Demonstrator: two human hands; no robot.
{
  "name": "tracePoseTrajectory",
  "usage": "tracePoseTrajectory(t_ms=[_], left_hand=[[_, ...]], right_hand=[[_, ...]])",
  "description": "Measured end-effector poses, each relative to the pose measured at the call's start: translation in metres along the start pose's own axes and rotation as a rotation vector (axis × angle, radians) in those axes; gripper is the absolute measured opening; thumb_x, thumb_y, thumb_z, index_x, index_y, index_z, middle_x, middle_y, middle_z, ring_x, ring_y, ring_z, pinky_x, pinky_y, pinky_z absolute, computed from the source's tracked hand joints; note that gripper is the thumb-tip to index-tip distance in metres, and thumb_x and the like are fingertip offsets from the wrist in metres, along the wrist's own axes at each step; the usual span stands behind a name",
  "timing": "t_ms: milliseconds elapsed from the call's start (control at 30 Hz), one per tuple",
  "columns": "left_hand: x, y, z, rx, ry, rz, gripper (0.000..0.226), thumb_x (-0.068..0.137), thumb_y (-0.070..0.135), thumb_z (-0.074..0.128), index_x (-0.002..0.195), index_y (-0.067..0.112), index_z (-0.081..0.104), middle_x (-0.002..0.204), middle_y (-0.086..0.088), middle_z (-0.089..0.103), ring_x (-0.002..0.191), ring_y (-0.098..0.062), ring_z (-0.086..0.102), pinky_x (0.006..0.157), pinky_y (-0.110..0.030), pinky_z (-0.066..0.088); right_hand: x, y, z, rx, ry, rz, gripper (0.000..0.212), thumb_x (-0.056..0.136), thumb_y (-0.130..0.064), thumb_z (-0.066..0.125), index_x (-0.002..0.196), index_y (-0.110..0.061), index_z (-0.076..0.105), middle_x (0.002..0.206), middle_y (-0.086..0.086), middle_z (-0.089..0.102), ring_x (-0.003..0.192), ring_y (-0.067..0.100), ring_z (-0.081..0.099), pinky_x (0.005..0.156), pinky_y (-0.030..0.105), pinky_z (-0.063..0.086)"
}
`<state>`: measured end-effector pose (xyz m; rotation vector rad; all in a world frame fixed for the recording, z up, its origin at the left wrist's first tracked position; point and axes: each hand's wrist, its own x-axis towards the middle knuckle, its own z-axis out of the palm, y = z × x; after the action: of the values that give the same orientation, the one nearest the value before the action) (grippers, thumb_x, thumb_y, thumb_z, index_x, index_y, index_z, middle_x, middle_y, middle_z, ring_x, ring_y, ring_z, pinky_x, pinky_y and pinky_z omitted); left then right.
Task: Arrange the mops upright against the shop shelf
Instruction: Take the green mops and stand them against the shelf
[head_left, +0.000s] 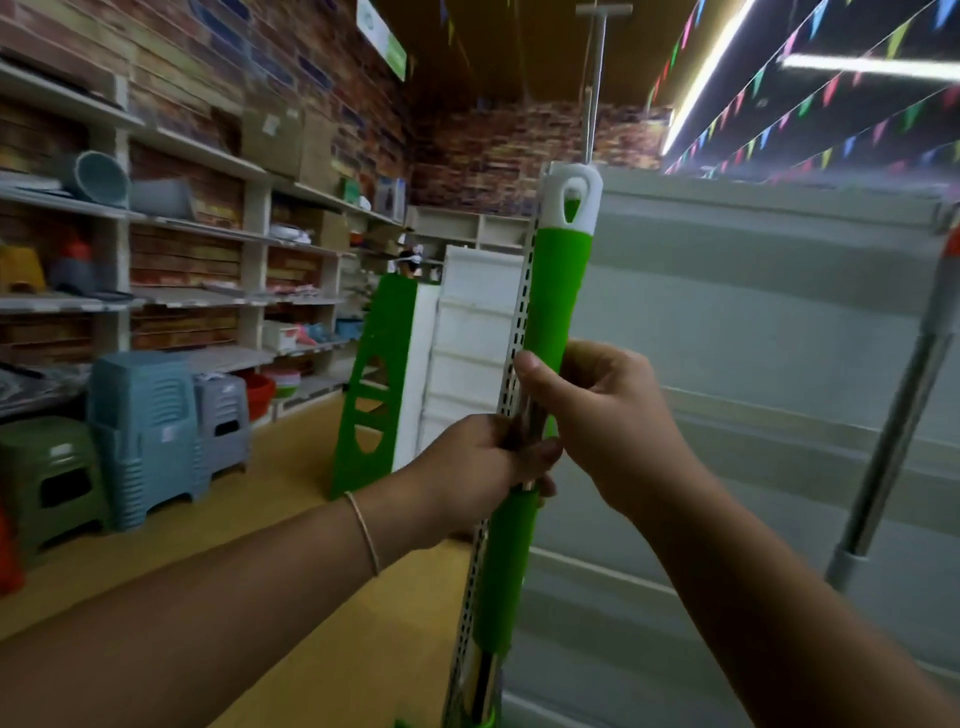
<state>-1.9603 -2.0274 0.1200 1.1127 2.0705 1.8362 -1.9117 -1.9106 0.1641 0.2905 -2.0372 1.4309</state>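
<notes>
A mop handle (558, 291) with green grips and a white hanging cap stands nearly upright in front of me, beside the perforated upright post (522, 312) of the white shop shelf (753, 322). My right hand (597, 415) grips the upper green grip. Just below it, my left hand (483, 462) holds the bare metal section between the two green grips. The mop's head is out of view below. A second mop's metal pole (893, 421) leans against the shelf at the right edge.
Wall shelves (171, 218) with boxes and housewares fill the left side. Stacked plastic stools (145, 436) stand on the yellow floor at the left. A green panel (376, 384) leans against white boards in the aisle ahead. A person's head (408, 262) shows beyond it.
</notes>
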Motion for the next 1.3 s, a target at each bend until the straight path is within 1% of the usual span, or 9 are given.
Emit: tracePoseTrajectory(t_ms=[67, 200, 333, 433, 567, 667, 1000, 1167, 1300], left_hand=[[0.013, 0.011, -0.007, 0.016, 0.019, 0.045, 0.006, 0.091, 0.0, 0.056, 0.088, 0.001, 0.062, 0.074, -0.01, 0.064, 0.068, -0.014, 0.064, 0.06, -0.02, 0.051], [0.032, 0.025, -0.021, 0.038, 0.028, 0.127, 0.015, 0.087, -0.001, 0.057, 0.1, -0.002, 0.066, 0.096, -0.025, 0.069, 0.091, -0.037, 0.068, 0.084, -0.046, 0.057], [0.038, 0.037, -0.032, 0.1, -0.017, 0.18, 0.018, 0.094, 0.009, 0.056, 0.108, 0.001, 0.063, 0.101, -0.022, 0.069, 0.095, -0.03, 0.068, 0.086, -0.04, 0.058], [0.045, 0.045, -0.037, 0.135, -0.037, 0.203, 0.01, 0.094, 0.015, 0.059, 0.101, 0.013, 0.065, 0.096, -0.009, 0.072, 0.092, -0.016, 0.07, 0.083, -0.032, 0.056], [0.05, 0.039, -0.038, 0.154, -0.016, 0.167, 0.016, 0.091, 0.023, 0.064, 0.098, 0.01, 0.066, 0.093, -0.011, 0.072, 0.091, -0.023, 0.069, 0.087, -0.04, 0.055], [0.053, 0.029, -0.036, 0.147, -0.007, 0.119, 0.025, 0.091, 0.033, 0.064, 0.094, 0.008, 0.068, 0.099, -0.02, 0.069, 0.096, -0.036, 0.066, 0.092, -0.049, 0.052], [0.077, 0.035, -0.032, 0.08, -0.014, 0.11, 0.029, 0.093, 0.041, 0.057, 0.094, 0.013, 0.064, 0.09, -0.011, 0.073, 0.093, -0.029, 0.069, 0.096, -0.051, 0.051], [0.089, 0.03, -0.027, 0.08, 0.034, 0.111, 0.029, 0.093, 0.043, 0.056, 0.091, 0.015, 0.064, 0.087, -0.01, 0.073, 0.091, -0.03, 0.07, 0.093, -0.053, 0.052], [0.099, 0.022, -0.025, 0.07, 0.048, 0.091, 0.031, 0.093, 0.044, 0.056, 0.092, 0.014, 0.063, 0.089, -0.012, 0.073, 0.092, -0.031, 0.07, 0.092, -0.054, 0.052]], right_hand=[[0.009, -0.004, 0.0, 0.006, 0.01, 0.005, 0.03, 0.092, -0.021, 0.067, 0.088, 0.008, 0.064, 0.066, 0.016, 0.059, 0.051, 0.02, 0.055, 0.045, 0.031, 0.047], [0.02, -0.011, 0.001, -0.015, 0.008, -0.014, 0.028, 0.092, -0.021, 0.068, 0.084, 0.006, 0.064, 0.066, 0.024, 0.06, 0.05, 0.023, 0.056, 0.048, 0.036, 0.05], [0.031, -0.022, -0.002, -0.029, 0.02, -0.021, 0.022, 0.091, -0.018, 0.068, 0.081, 0.002, 0.067, 0.061, 0.012, 0.062, 0.05, 0.021, 0.057, 0.052, 0.04, 0.051], [0.041, -0.031, -0.003, -0.044, 0.051, -0.033, 0.027, 0.09, -0.018, 0.069, 0.085, 0.007, 0.066, 0.07, 0.025, 0.065, 0.054, 0.025, 0.059, 0.052, 0.044, 0.052], [0.058, -0.036, -0.006, -0.121, 0.117, -0.039, 0.031, 0.089, -0.02, 0.071, 0.086, 0.01, 0.067, 0.043, -0.006, 0.049, 0.033, 0.001, 0.04, 0.036, 0.018, 0.034], [0.07, -0.04, -0.009, -0.126, 0.142, -0.038, 0.035, 0.089, -0.021, 0.071, 0.088, 0.013, 0.066, 0.035, -0.012, 0.036, 0.028, 0.002, 0.03, 0.034, 0.013, 0.025], [0.095, -0.049, -0.01, -0.169, 0.209, -0.035, 0.029, 0.088, -0.028, 0.073, 0.084, 0.001, 0.071, 0.069, 0.012, 0.051, 0.05, 0.011, 0.041, 0.053, 0.028, 0.036], [0.105, -0.044, -0.012, -0.158, 0.204, 0.0, 0.025, 0.087, -0.027, 0.073, 0.085, -0.002, 0.07, 0.083, 0.027, 0.066, 0.072, 0.023, 0.054, 0.079, 0.051, 0.056], [0.11, -0.038, -0.013, -0.167, 0.2, 0.035, 0.024, 0.088, -0.024, 0.073, 0.086, 0.0, 0.07, 0.105, 0.035, 0.066, 0.075, 0.024, 0.055, 0.091, 0.06, 0.05]])
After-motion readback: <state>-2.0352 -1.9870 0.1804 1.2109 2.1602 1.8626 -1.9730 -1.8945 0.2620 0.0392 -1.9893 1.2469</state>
